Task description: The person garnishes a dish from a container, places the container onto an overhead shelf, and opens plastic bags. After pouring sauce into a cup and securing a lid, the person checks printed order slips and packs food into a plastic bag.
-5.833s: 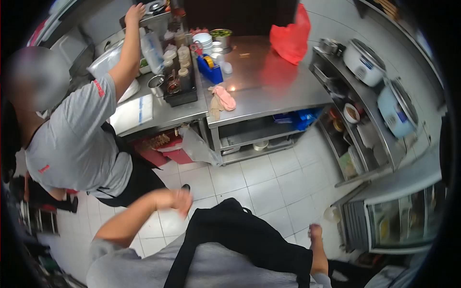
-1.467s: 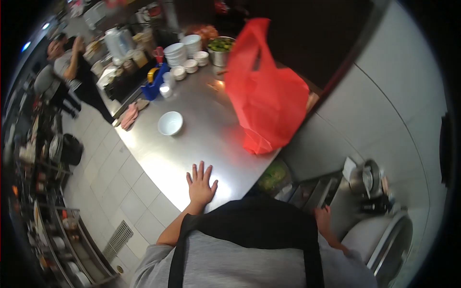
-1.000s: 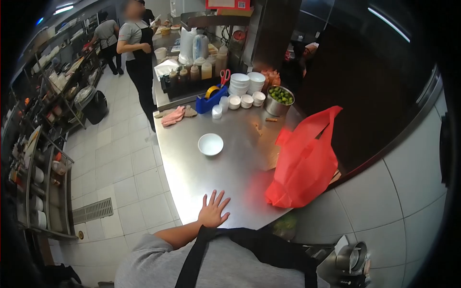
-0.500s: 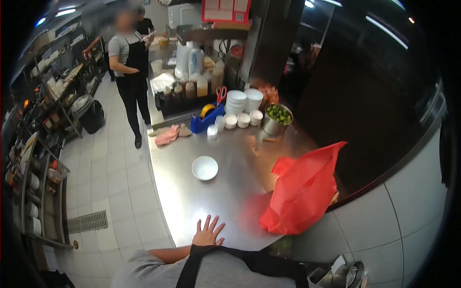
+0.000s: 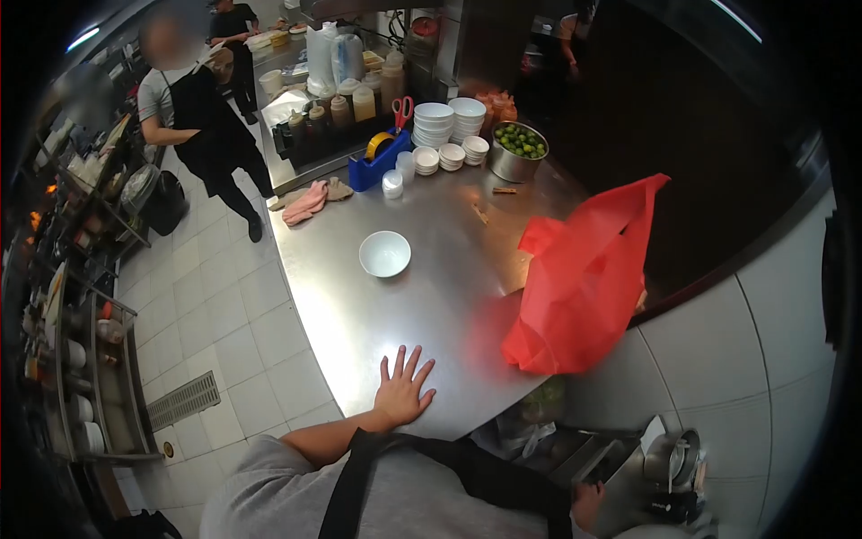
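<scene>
My left hand (image 5: 403, 395) lies palm down on the steel counter (image 5: 337, 310), fingers spread, holding nothing. Beyond the fingertips stands a white bowl (image 5: 385, 255), which looks bare inside. To the right, a red plastic bag (image 5: 579, 278) stands crumpled at the counter's edge, its top pointing up. Low on the right, partly behind my apron, my right hand (image 5: 588, 505) shows with curled fingers beside a metal drawer or container (image 5: 588, 463). What it grips, if anything, is hidden.
Along the counter's far side stand stacked white bowls (image 5: 433, 124), a blue tape dispenser (image 5: 379, 162), a pot of green limes (image 5: 520, 151) and squeeze bottles (image 5: 364, 101). A pink cloth (image 5: 305, 203) lies at the left edge. A co-worker (image 5: 202, 117) stands in the left aisle.
My view has tilted downward, so the counter sits higher in the picture. My right hand has come into sight at lower right. The co-worker appears nearer and further left.
</scene>
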The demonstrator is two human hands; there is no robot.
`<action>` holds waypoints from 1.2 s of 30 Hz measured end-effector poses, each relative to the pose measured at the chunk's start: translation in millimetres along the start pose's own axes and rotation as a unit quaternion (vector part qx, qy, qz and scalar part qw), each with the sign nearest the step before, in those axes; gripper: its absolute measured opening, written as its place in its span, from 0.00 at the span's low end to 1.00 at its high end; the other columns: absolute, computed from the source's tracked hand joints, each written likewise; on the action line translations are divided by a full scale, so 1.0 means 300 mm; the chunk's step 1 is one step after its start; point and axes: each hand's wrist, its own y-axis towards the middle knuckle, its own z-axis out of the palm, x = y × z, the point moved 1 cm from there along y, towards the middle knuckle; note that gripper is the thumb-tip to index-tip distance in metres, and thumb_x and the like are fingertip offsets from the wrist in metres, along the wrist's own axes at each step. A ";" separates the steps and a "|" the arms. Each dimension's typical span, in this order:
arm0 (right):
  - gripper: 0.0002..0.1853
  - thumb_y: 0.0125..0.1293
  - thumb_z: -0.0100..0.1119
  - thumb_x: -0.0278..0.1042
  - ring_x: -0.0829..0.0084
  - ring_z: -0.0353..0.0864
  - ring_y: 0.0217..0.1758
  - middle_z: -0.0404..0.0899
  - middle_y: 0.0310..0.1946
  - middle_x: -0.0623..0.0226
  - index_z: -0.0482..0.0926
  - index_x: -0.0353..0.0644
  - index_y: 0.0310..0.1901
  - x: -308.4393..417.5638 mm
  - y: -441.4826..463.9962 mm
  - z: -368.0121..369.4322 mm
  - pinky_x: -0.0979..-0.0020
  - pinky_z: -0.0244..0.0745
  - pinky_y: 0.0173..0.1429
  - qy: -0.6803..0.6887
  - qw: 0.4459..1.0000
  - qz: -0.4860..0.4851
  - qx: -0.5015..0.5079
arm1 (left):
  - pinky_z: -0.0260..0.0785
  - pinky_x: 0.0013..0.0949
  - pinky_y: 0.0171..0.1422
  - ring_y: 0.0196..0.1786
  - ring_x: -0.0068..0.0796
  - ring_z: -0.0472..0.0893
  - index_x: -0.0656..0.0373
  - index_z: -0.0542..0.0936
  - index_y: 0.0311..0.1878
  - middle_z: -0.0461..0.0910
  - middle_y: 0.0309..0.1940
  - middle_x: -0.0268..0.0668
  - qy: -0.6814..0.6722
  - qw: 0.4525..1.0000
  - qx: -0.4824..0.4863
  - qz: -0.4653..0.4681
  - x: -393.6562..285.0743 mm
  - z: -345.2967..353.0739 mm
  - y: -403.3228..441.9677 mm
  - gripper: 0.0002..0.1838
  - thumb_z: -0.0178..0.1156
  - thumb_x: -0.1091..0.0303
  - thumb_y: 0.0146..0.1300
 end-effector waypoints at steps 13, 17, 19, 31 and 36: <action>0.08 0.46 0.57 0.30 0.59 0.75 0.40 0.77 0.29 0.59 0.79 0.42 0.31 0.030 -0.016 -0.006 0.53 0.55 0.66 -0.009 0.997 0.072 0.006 | 0.36 0.66 0.67 0.72 0.56 0.43 0.50 0.59 0.67 0.45 0.71 0.47 -0.008 1.000 -0.016 0.024 -0.003 0.016 -0.010 0.34 0.51 0.48 0.60; 0.05 0.44 0.58 0.30 0.57 0.75 0.37 0.75 0.24 0.59 0.74 0.42 0.24 0.062 0.001 -0.034 0.55 0.56 0.66 0.009 0.996 0.090 -0.005 | 0.36 0.66 0.67 0.72 0.57 0.42 0.51 0.59 0.67 0.46 0.70 0.49 0.000 0.999 -0.010 0.040 -0.003 0.013 -0.013 0.34 0.51 0.49 0.60; 0.05 0.44 0.58 0.31 0.58 0.75 0.38 0.76 0.24 0.59 0.75 0.43 0.25 0.042 0.001 -0.021 0.55 0.56 0.66 0.010 0.996 0.084 -0.012 | 0.36 0.66 0.67 0.72 0.56 0.43 0.51 0.59 0.67 0.46 0.70 0.49 0.003 0.999 -0.026 0.046 -0.002 0.019 -0.014 0.34 0.52 0.50 0.59; 0.04 0.48 0.57 0.29 0.60 0.75 0.36 0.76 0.24 0.63 0.77 0.44 0.28 0.061 0.008 -0.035 0.57 0.57 0.65 0.024 0.995 0.093 -0.011 | 0.35 0.65 0.68 0.72 0.56 0.42 0.51 0.58 0.68 0.46 0.71 0.49 0.018 0.998 -0.022 0.054 -0.002 0.043 -0.019 0.34 0.51 0.49 0.60; 0.04 0.49 0.56 0.30 0.60 0.75 0.37 0.76 0.24 0.64 0.77 0.45 0.29 0.055 0.006 -0.036 0.55 0.56 0.65 0.008 0.996 0.088 0.012 | 0.35 0.65 0.68 0.72 0.56 0.41 0.51 0.58 0.68 0.46 0.71 0.49 0.009 0.999 -0.014 0.045 -0.005 0.033 -0.022 0.34 0.51 0.49 0.59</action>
